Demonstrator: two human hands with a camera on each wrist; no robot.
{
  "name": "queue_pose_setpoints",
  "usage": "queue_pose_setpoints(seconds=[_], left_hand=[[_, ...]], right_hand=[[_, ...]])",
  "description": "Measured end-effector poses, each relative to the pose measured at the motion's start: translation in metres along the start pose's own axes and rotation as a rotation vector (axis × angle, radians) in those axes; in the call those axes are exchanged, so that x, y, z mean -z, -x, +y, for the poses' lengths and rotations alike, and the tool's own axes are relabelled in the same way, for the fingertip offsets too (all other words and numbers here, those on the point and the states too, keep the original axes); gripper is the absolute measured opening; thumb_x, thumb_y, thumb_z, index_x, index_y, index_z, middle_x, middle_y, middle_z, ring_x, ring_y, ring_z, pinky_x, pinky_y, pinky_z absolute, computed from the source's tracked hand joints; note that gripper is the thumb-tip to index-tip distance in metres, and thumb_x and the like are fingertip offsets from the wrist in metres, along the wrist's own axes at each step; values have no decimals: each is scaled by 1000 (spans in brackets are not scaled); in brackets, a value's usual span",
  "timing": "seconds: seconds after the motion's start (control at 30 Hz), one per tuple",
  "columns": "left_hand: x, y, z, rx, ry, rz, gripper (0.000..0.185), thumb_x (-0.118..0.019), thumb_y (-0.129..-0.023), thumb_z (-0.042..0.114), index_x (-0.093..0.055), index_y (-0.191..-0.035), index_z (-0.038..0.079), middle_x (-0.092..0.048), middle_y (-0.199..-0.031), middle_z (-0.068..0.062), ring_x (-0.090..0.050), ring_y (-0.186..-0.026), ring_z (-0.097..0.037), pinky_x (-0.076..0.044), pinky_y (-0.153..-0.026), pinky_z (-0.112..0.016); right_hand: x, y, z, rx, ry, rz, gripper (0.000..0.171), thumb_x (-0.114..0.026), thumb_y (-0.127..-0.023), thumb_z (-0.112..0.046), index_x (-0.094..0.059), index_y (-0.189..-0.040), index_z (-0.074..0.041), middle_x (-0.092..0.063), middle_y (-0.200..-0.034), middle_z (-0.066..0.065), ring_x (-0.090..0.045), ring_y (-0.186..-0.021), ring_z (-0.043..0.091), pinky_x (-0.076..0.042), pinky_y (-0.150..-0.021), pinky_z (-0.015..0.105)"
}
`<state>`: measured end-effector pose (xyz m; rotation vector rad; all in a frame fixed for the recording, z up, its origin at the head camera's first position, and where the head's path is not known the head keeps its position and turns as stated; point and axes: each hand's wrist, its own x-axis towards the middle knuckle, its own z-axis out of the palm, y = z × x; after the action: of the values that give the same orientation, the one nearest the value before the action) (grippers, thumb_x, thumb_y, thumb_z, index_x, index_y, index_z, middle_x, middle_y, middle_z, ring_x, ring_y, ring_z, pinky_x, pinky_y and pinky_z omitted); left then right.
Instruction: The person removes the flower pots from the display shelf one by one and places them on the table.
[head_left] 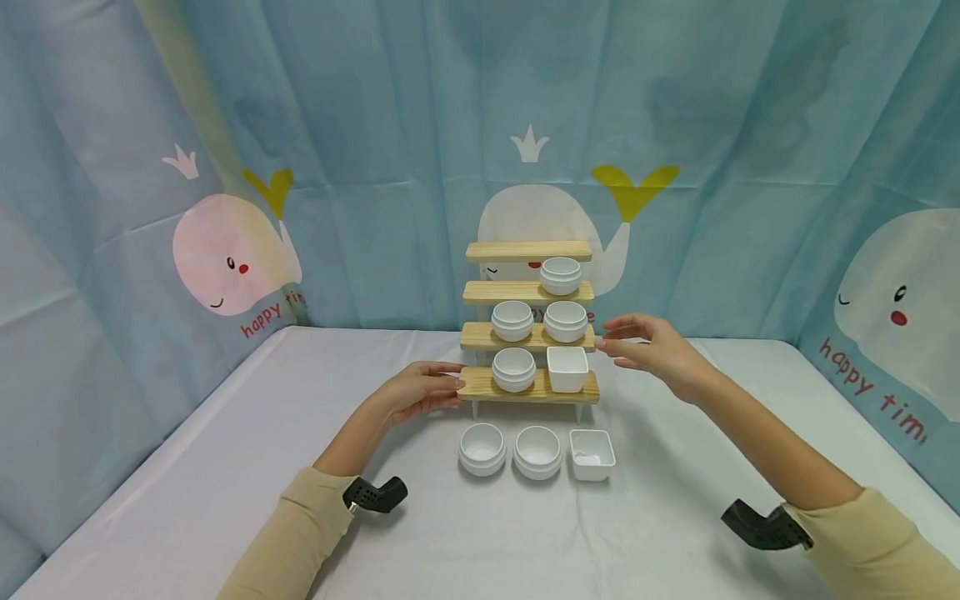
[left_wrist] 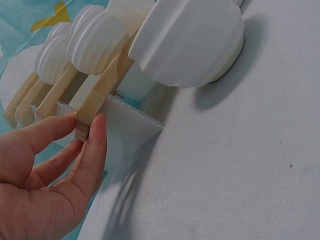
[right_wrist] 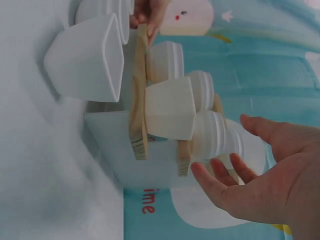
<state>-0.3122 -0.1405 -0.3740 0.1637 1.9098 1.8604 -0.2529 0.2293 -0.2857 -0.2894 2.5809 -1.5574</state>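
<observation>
Fingers (left_wrist: 92, 145) of left hand (head_left: 416, 390) pinching the wooden stepped shelf's (head_left: 528, 386) bottom plank on the surface, right hand (head_left: 651, 350) spread loosely beside it (stiff, top-heavy with loose ceramic bowls (head_left: 513, 369)): best gripped at both plank ends.

Open tablecloth (head_left: 225, 467) flanks the tiered wooden rack (head_left: 528, 387) on both sides; three white bowls (head_left: 537, 451) block the front approach; top shelf (head_left: 528, 250) bare.

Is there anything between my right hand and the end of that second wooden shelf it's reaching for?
Nothing visible. The right hand hovers open just off the right end of the second shelf; the round bowl sits on the shelf, not in the gap.
</observation>
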Motion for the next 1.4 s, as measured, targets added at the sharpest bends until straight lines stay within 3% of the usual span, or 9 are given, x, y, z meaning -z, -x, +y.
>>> queue_pose_setpoints(seconds=[0.17,0.33,0.77,1.1,1.2,1.4], left_hand=[[0,0,0,0,1,1,56,-60,-106,1,-39,-156,-10,-67,-115,-13,-72,-87,-10,-64,-83,-23],[0,0,0,3,-3,2,56,-61,-106,2,-40,-156,-10,-68,-114,-13,-72,-87,-10,-64,-83,-23],[0,0,0,-1,-1,0,55,-60,-106,1,-40,-156,-10,-68,-112,-12,-72,-86,-11,-64,-82,-22],[0,-1,0,5,0,0,55,-61,-106,2,-40,-156,-10,-68,-112,-12,-72,-86,-11,-64,-82,-22],[0,-1,0,3,0,0,55,-61,-106,2,-40,-156,-10,-67,-112,-12,-72,-86,-11,-64,-82,-22],[0,-1,0,9,-1,6,55,-61,-106,1,-41,-155,-10,-67,-112,-12,-72,-85,-11,-64,-82,-22]], right_hand=[[3,-4,-5,9,4,11,62,-66,-106,-27,-42,-152,7,-45,-153,29,-55,-136,44,-50,-115,48],[5,-7,-8,16,-2,10,62,-66,-106,-26,-42,-153,6,-45,-153,28,-56,-135,43,-53,-113,43],[10,-19,-20,27,-12,17,67,-66,-106,-26,-36,-156,8,-41,-157,29,-54,-138,42,-50,-116,47],[14,-29,-28,21,-27,12,66,-64,-108,-24,-35,-158,7,-45,-154,29,-55,-137,38,-58,-103,25],[14,-31,-30,8,-20,14,66,-63,-108,-25,-34,-159,6,-45,-155,29,-55,-137,39,-57,-106,29],[15,-36,-35,-9,-26,16,66,-63,-108,-22,-33,-159,6,-44,-157,29,-53,-140,41,-48,-118,47]])
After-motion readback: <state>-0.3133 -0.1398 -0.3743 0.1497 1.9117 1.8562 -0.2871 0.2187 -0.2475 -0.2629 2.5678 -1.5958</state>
